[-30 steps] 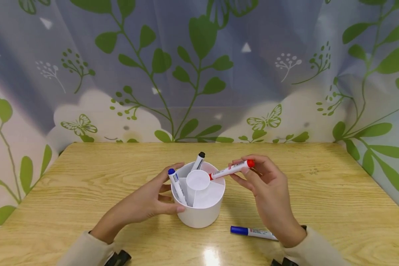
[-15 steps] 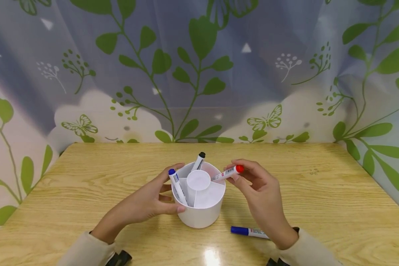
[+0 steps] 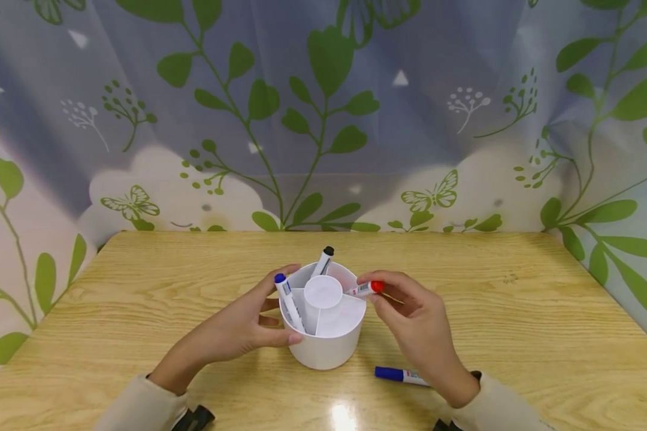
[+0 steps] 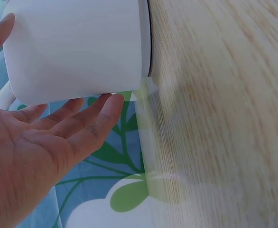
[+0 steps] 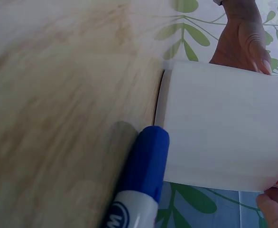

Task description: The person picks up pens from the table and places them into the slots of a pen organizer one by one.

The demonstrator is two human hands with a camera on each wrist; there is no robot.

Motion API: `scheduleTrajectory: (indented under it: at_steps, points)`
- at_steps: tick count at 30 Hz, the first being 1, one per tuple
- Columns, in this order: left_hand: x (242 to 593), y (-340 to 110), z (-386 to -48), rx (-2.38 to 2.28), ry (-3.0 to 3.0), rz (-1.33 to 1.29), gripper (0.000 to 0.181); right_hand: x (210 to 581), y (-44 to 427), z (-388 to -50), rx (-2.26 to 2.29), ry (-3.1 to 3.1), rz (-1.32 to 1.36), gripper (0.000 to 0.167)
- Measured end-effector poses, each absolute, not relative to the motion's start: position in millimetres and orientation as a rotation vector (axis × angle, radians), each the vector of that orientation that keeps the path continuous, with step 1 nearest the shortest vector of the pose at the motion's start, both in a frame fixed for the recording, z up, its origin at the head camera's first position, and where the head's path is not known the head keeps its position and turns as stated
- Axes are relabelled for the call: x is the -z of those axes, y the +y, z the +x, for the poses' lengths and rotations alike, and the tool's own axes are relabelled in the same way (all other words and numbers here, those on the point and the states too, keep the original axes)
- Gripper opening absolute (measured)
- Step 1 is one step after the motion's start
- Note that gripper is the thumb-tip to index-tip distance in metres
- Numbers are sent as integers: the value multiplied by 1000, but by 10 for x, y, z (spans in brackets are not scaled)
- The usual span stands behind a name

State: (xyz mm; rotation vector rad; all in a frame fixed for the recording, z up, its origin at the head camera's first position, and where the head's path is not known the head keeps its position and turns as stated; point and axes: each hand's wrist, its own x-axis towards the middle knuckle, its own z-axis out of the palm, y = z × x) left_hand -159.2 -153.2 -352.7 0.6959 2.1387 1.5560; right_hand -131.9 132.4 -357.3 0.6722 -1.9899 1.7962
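Note:
A round white pen holder [image 3: 326, 352] with several compartments stands on the wooden table. My left hand [image 3: 229, 332] holds it at the left, thumb at the front rim and fingers along its side, as the left wrist view shows on the white wall [image 4: 77, 52]. My right hand [image 3: 417, 320] pinches a white marker with a red end [image 3: 363, 290], which slants into the back right compartment; its lower end is hidden. A marker with a blue end [image 3: 290, 302] leans in the left compartment. Behind it, a black-ended marker [image 3: 323, 261] leans in the back compartment.
A blue-capped marker [image 3: 390, 374] lies on the table [image 3: 167, 281] right of the pen holder, partly hidden by my right wrist. Large in the right wrist view is a blue cap [image 5: 146, 161]. A leaf-patterned curtain [image 3: 323, 149] hangs behind the table's back edge.
My right hand has moved left and slightly down, sliding the red-ended marker deeper into the back right compartment. My left hand and the pen holder have stayed nearly still.

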Motion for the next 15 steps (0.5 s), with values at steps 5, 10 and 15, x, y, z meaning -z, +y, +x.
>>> scheduleTrajectory:
  at_steps: [5, 10, 15]
  points:
    - [3529, -1531, -1593, -1553, 2143, 702, 98, 3618, 1326, -1329, -1739, -1990, 748, 28]
    - [3527, -1527, -1592, -1552, 2146, 698, 98, 3639, 1334, -1334, -1677, -2029, 764, 27]
    - [3533, -1526, -1592, -1548, 2157, 691, 97, 3646, 1342, -1339, -1632, -2070, 745, 29]
